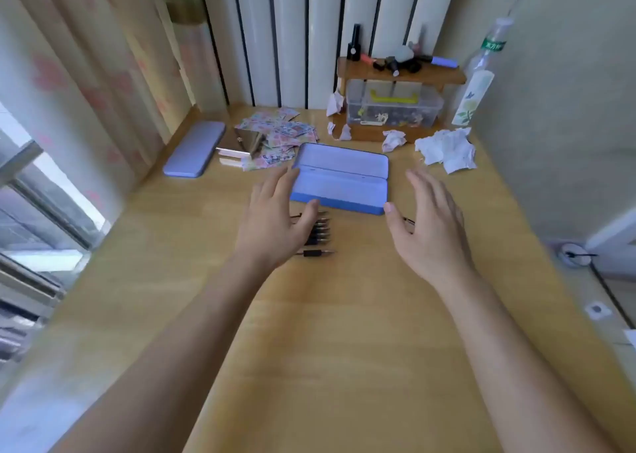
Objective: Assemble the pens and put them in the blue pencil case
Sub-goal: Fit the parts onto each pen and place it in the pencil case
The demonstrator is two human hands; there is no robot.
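The blue pencil case (pixel 340 177) lies open on the wooden desk (pixel 344 315), lid folded back, with nothing visible inside. Just in front of it, a row of several black pen parts with metal tips (pixel 318 234) lies on the desk, partly hidden under my left hand (pixel 275 218). That hand hovers over them with fingers spread, its fingertips by the case's left end. My right hand (pixel 426 222) hovers open at the case's right front corner, covering a dark pen part (pixel 409 221) that peeks out beside it. Neither hand holds anything.
A closed lilac case (pixel 194 149) lies at the back left beside a pile of patterned stickers (pixel 278 136) and a shiny metal box (pixel 241 144). A wooden shelf with a clear storage box (pixel 394 108), crumpled papers (pixel 445 149) and bottles (pixel 476 88) stand at the back right.
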